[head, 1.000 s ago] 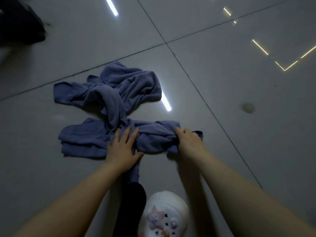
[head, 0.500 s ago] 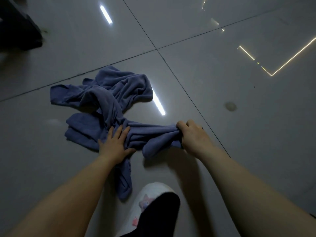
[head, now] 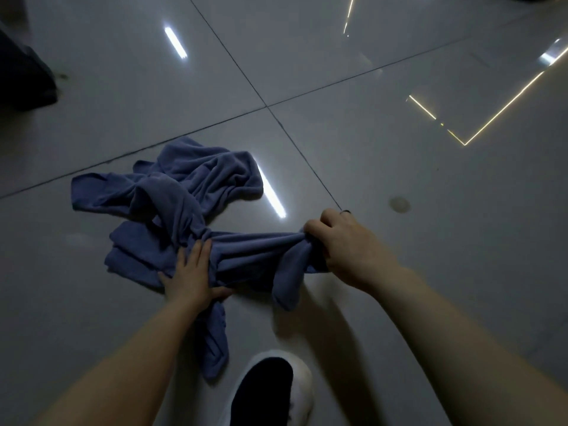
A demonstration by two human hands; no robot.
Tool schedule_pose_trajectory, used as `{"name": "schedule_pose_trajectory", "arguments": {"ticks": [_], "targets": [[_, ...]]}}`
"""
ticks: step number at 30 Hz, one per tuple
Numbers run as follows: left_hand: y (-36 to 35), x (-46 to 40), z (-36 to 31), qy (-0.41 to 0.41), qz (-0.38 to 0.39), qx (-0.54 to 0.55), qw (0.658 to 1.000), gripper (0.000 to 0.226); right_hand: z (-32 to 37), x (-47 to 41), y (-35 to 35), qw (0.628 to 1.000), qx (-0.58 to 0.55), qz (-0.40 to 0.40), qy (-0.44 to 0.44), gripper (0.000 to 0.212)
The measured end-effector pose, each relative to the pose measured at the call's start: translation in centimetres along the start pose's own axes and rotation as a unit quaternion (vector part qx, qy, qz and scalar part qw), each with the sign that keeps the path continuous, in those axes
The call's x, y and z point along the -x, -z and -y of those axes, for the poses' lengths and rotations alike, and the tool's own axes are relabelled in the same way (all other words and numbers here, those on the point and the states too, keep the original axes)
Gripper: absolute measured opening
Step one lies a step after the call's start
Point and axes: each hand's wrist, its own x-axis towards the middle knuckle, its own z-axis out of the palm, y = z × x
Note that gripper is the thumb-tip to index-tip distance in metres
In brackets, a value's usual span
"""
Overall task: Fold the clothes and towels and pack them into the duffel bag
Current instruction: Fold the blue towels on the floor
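Head view: a blue towel lies crumpled and twisted on the tiled floor, in front of the person's white shoe. The left hand lies on the cloth near its twisted middle, fingers fairly straight and spread, pinning it to the floor. The right hand has its grip clamped on a bunched end of the towel, fingers curled round the fabric, and holds that end slightly off the floor, so the span between the hands is drawn out. A loose tail of cloth trails back toward the shoe. A dark object sits at the left edge, well apart from the towel; whether it is the duffel bag cannot be told.

Assessment: the step in hand appears to be untangling and spreading the towel before any fold; the task is at an early stage.

Recommended practice: keep the left palm flat as an anchor and draw the right end outward and low. The twist near the middle should be released first, otherwise pulling will tighten it. The held bunch should be worked along to find a true corner. The far heap and the trailing tail need laying flat before a fold is attempted.
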Motion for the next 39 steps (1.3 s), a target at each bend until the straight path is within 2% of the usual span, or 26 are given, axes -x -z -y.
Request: {"name": "schedule_pose_trajectory", "arguments": {"ticks": [3,5,7,11,13,15,18,20,22,23,25,28,31,36,39], "targets": [[0.3,0.0,0.0,0.013,0.012,0.009,1.000,0.120,-0.3,0.7,1.0,0.999,-0.019,-0.041,-0.010,0.042],[0.4,-0.1,0.0,0.007,0.008,-0.002,1.000,0.122,-1.1,1.5,1.2,0.994,-0.059,-0.089,-0.024,0.036],[0.3,-0.1,0.0,0.001,0.008,-0.008,1.000,0.123,-1.7,2.5,0.9,0.982,-0.123,-0.129,-0.061,0.029],[0.4,-0.2,-0.1,0.005,0.015,-0.010,1.000,0.120,-2.8,5.1,-1.0,0.949,-0.210,-0.177,-0.152,0.033],[0.5,-0.1,-0.1,0.006,0.022,-0.016,1.000,0.119,-4.0,6.2,-2.3,0.944,-0.208,-0.164,-0.196,0.027],[0.4,-0.1,-0.1,0.002,0.022,-0.017,1.000,0.118,-5.0,6.9,-3.6,0.945,-0.201,-0.112,-0.231,0.026],[0.2,-0.5,-0.2,0.000,0.028,-0.012,1.000,0.118,-5.1,7.1,-5.2,0.942,-0.195,-0.005,-0.273,0.038],[0.2,-0.6,-0.3,-0.001,0.029,-0.021,0.999,0.119,-4.0,6.4,-5.9,0.941,-0.164,0.014,-0.297,0.046],[0.1,-0.6,-0.4,-0.004,0.024,-0.028,0.999,0.120,-1.6,4.7,-6.1,0.954,-0.117,-0.042,-0.272,0.046],[0.0,-0.7,-0.3,-0.006,0.023,-0.029,0.999,0.120,-0.1,3.6,-6.3,0.966,-0.110,-0.060,-0.227,0.046],[-0.3,-0.9,0.1,-0.010,0.022,-0.036,0.999,0.122,2.7,1.0,-7.6,0.986,-0.105,-0.011,-0.129,0.047],[-0.5,-1.2,0.4,-0.014,0.018,-0.052,0.998,0.122,4.7,-1.5,-10.5,0.989,-0.045,0.109,-0.085,0.043],[-0.3,-0.9,0.3,-0.011,0.010,-0.053,0.999,0.120,4.1,-1.9,-11.6,0.993,0.021,0.088,-0.071,0.034],[-0.1,-0.6,0.5,-0.009,0.001,-0.020,1.000,0.122,1.9,-1.5,-8.3,0.983,-0.169,-0.035,-0.068,0.015],[0.0,-0.7,0.7,-0.001,-0.001,-0.001,1.000,0.127,-0.9,0.2,-4.3,0.958,-0.247,-0.105,-0.102,0.018]]}}
